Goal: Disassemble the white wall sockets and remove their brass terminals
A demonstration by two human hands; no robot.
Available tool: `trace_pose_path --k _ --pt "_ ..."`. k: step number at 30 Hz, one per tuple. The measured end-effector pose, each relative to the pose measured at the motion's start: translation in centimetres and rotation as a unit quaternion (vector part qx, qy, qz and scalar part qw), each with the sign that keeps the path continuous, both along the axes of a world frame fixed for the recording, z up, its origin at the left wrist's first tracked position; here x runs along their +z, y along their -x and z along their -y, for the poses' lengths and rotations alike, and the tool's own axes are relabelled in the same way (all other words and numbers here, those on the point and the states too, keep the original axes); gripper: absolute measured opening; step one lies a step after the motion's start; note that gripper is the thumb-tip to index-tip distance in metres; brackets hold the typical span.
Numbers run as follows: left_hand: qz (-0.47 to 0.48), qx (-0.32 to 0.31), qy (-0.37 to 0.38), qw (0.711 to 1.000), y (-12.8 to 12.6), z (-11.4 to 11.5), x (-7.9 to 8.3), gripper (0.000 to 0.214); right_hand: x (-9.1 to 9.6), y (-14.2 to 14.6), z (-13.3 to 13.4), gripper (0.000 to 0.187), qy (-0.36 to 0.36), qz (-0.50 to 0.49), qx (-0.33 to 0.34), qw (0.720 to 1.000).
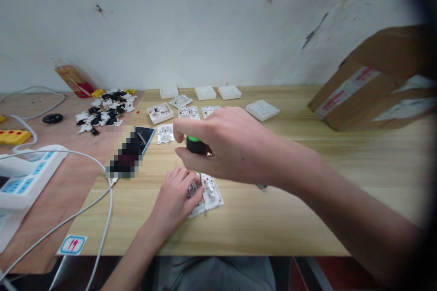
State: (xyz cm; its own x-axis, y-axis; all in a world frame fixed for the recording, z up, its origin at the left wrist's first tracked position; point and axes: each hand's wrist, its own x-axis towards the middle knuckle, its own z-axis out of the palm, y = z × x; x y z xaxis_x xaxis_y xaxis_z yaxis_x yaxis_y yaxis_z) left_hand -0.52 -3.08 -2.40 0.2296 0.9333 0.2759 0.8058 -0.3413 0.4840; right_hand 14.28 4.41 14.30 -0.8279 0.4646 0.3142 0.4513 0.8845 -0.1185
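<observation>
Screwdriver [196, 145], black handle, green band: long axis near upright, tip pointing down into the wall socket panel [212, 198], gripped in the closed fingers of the right hand [227, 148]. Left hand [172, 202]: fingers curled, clasping the panel's left side.

screwdriver handle [197, 145]: glossy black plastic | socket plate [212, 198]: white plastic, probably smooth | desk [273, 232]: matt wood-look laminate | carton [362, 86]: rough brown cardboard
</observation>
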Motion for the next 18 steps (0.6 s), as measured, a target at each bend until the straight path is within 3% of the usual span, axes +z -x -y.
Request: trace_pose_path --k 4,9,14,18 --pt "0.006 0.01 -0.008 1.0 0.0 0.0 -0.3 0.008 0.8 -0.3 -0.1 0.009 0.048 0.032 0.049 0.997" --pt "0.015 0.0 0.012 1.0 0.2 0.0 -0.1 0.009 0.6 0.0 -0.1 0.011 0.012 0.035 0.022 0.999" --pt "0.03 -0.017 0.038 0.999 0.5 0.3 0.5 0.009 0.4 0.1 -0.3 0.016 0.02 0.043 0.027 0.999" --pt "0.006 -0.039 0.017 0.999 0.4 0.8 0.8 0.031 0.4 -0.1 -0.2 0.012 0.009 0.036 0.008 0.999"
